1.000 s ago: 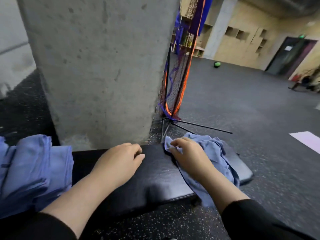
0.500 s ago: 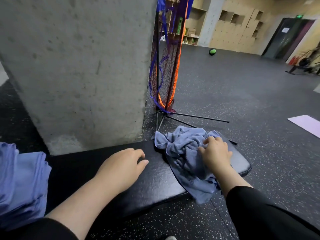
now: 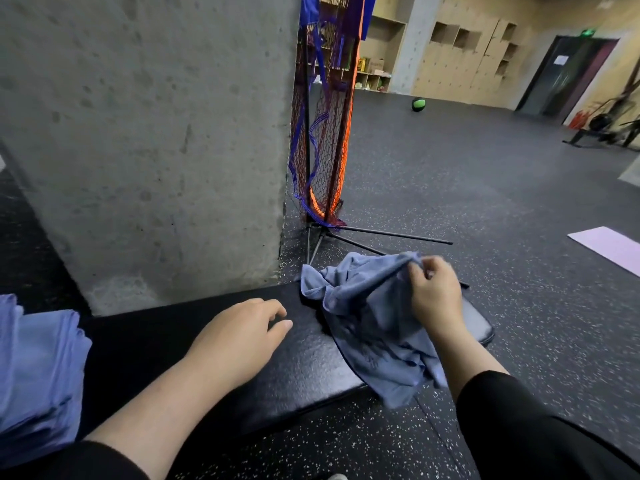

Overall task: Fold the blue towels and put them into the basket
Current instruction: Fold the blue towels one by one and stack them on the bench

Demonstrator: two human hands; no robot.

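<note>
One crumpled blue towel (image 3: 367, 327) lies on the right end of the black padded bench (image 3: 207, 355), bunched and wrinkled, its lower part spilling over the bench's front edge and hanging toward the speckled floor (image 3: 485, 188). Our right hand (image 3: 433, 292) pinches a raised ridge of the towel near its far edge, fingers curled round the cloth and lifting it into a peak; the fingertips are buried in the fabric, so we cannot tell how much of it they hold. Our left hand (image 3: 242, 330) rests on the bench just beside the towel without touching it, fingers loosely bent and holding nothing. At the far left a stack of folded blue towels (image 3: 38, 368) sits on the bench, cut off by the frame's edge, so we cannot count them. Both forearms end in black sleeves at the bottom of the view. Behind the bench stands a wide concrete pillar (image 3: 149, 133), and just beside it a folded net (image 3: 325, 133) in orange and blue on a thin black stand whose legs spread across the floor; one leg passes behind the towel and is partly hidden. Well away lie a green ball (image 3: 418, 104) and a pale mat (image 3: 613, 247), the mat clipped by the right edge.
</note>
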